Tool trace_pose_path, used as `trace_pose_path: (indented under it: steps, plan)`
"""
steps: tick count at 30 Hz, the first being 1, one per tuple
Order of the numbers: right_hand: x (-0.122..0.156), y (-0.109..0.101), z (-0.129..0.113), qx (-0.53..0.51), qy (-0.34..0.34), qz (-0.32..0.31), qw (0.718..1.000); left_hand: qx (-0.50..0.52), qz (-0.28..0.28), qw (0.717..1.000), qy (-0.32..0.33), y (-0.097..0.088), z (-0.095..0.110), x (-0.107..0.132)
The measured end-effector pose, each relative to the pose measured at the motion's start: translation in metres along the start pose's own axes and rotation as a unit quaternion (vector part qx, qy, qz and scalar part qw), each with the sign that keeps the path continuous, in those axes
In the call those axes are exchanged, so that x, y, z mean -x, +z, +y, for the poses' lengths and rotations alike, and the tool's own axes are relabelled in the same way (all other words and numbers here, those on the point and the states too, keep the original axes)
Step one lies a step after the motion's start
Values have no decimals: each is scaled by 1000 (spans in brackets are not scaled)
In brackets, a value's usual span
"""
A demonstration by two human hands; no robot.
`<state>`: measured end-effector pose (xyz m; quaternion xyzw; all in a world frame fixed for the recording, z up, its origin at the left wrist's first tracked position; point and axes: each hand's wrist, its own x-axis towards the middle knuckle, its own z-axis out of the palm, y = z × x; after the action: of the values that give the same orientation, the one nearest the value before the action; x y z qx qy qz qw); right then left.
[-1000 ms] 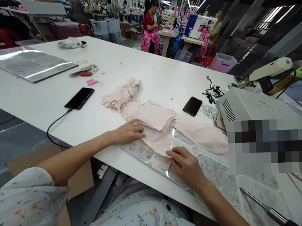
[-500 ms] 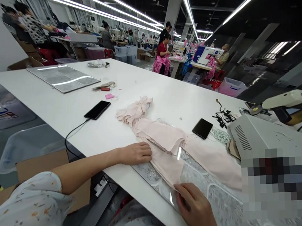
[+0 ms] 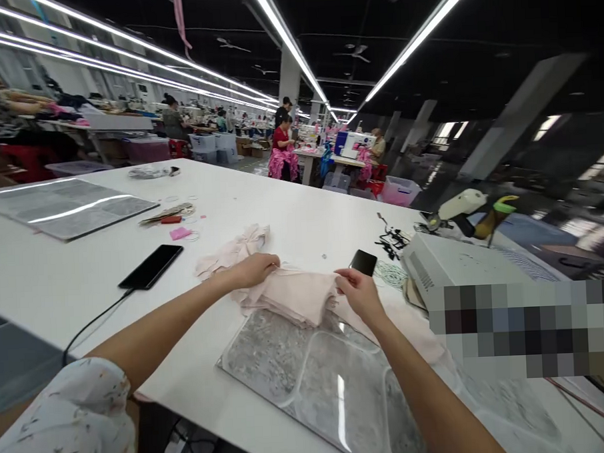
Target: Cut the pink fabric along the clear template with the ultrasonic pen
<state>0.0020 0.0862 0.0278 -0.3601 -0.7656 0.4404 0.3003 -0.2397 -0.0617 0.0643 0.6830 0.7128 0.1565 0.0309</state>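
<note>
Here, the left hand and right hand pinch opposite ends of the flat, pale pink cloth, its long axis lying sideways between them.

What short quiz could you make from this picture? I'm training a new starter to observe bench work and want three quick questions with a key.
1. Multiple choice: what are the left hand and the right hand both touching?
A) pale green cord
B) pale pink fabric
C) black straps

2. True or false: the phone with a cable lies nearer the left hand than the right hand.

3. Fill in the colour: the table top is ____.

Key
1. B
2. True
3. White
</note>
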Motion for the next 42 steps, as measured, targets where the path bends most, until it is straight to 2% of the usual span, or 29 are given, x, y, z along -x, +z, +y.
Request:
trace_pose_path:
  steps: [2,4,7,10,12,14,17,20,24,28,31,34,38,42]
  plan:
    - [-11,-6,13,31,-4,37,999,-23,18,1000,2,4,-3,-13]
    - [-4,-22,29,59,-10,60,996,-35,38,998,22,13,6,-18]
    - [35,-53,54,109,-20,78,991,-30,43,994,95,38,38,-22]
    - [79,-79,75,167,-26,97,981,-12,8,982,190,72,81,-33]
    - [100,-91,87,203,-39,110,972,-6,-16,973,229,93,104,-48]
    - [113,-98,96,234,-52,117,964,-9,-33,970,241,108,116,-62]
    - [121,-103,105,271,-73,121,952,-15,-44,970,239,119,120,-78]
    - [124,-101,105,297,-99,123,942,-14,-49,972,228,117,118,-85]
    - [121,-83,95,329,-132,135,925,0,-51,973,224,100,129,-83]
    - [106,-66,87,368,-150,147,906,20,-54,971,233,77,149,-72]
    - [101,-68,89,394,-152,154,893,38,-75,963,256,59,155,-55]
    - [120,-74,91,408,-172,143,885,54,-118,954,270,50,149,-31]
    - [167,-74,87,403,-213,98,885,42,-191,940,280,54,132,7]
    - [198,-76,83,378,-214,66,898,7,-199,933,299,62,117,36]
